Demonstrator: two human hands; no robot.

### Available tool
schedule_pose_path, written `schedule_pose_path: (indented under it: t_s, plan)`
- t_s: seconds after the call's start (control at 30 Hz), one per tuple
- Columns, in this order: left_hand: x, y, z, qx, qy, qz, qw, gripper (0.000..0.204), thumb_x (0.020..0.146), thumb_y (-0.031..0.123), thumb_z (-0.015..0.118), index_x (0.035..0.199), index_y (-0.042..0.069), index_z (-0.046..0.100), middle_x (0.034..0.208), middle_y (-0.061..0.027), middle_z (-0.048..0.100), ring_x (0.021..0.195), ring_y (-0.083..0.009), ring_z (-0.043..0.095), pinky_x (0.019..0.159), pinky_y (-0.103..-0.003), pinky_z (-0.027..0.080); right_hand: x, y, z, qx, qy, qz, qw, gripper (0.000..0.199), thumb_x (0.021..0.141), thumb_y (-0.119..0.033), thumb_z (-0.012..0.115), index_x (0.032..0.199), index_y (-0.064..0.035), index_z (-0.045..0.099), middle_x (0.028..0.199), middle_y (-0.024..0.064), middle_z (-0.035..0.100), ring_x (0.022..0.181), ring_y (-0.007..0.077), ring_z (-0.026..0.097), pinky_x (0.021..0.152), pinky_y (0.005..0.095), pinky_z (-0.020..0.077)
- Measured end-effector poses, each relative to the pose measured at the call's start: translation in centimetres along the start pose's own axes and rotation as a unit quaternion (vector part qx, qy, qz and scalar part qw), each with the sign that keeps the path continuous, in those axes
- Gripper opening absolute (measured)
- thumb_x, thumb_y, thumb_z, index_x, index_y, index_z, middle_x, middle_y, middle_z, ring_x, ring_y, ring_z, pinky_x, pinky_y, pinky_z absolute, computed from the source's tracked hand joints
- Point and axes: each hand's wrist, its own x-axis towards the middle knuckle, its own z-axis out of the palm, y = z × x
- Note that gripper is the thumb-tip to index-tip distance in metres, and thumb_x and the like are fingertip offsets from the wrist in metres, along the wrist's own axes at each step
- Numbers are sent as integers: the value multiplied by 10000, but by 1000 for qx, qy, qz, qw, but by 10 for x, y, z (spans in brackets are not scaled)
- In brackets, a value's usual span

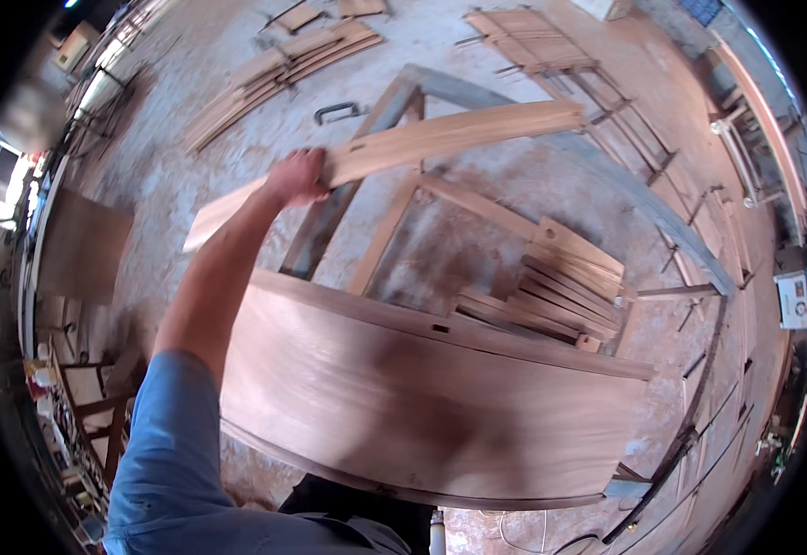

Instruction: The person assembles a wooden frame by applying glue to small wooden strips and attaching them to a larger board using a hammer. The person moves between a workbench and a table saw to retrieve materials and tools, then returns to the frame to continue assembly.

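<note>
My left hand [300, 178] is stretched far forward, its fingers wrapped round the edge of a long wooden board [459, 129]. This board has a small slot cut in it just right of the hand, and it lies slantwise over a grey frame [392, 104]. Nearer to me, a wide wooden panel [329, 370] rests across the same frame, with a narrow rail along its far edge and a slot near the rail's middle. My right hand does not show.
Beneath, inside the frame, lie several short wood pieces [565, 287]. A dark C-clamp [337, 113] is on the floor beyond the board. Stacked boards [283, 74] lie farther off. On the right stand long metal clamps [621, 139]; a wooden panel [80, 242] leans at left.
</note>
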Motion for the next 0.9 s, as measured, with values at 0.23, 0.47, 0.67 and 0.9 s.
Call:
schedule_pose_path:
  t_s: [0.23,0.47,0.67,0.9]
  plan:
    - [70,0,7,25,1,40,999,645,701,438,785,1175,63,557,1180,-185,632,1149,-379,583,962,-467,488,-23,15,-26,-24,-67,116,991,733,900,-561,624,1272,62,523,985,216,649,799,288,642,585,417,529]
    - [-14,-20,-31,-84,132,127,979,793,835,344,740,1463,34,366,1442,-209,452,1328,-383,434,1103,-430,379,11,-15,-24,-167,-78,-102,977,655,875,-499,658,1316,-30,536,936,134,660,794,269,644,642,427,526]
    - [-211,-103,-62,-140,152,-57,977,704,858,256,719,1448,35,405,1443,-209,462,1310,-396,454,1087,-431,395,60,-35,3,-330,-54,-387,859,600,865,-431,674,1340,-89,543,907,85,659,787,258,646,674,433,530]
    - [-558,-110,37,-59,110,-359,925,628,857,276,716,1392,52,474,1295,-214,583,1166,-406,569,969,-463,475,-11,-107,92,65,-369,-94,922,446,918,-260,619,1293,-39,523,951,146,597,760,272,648,613,425,571]
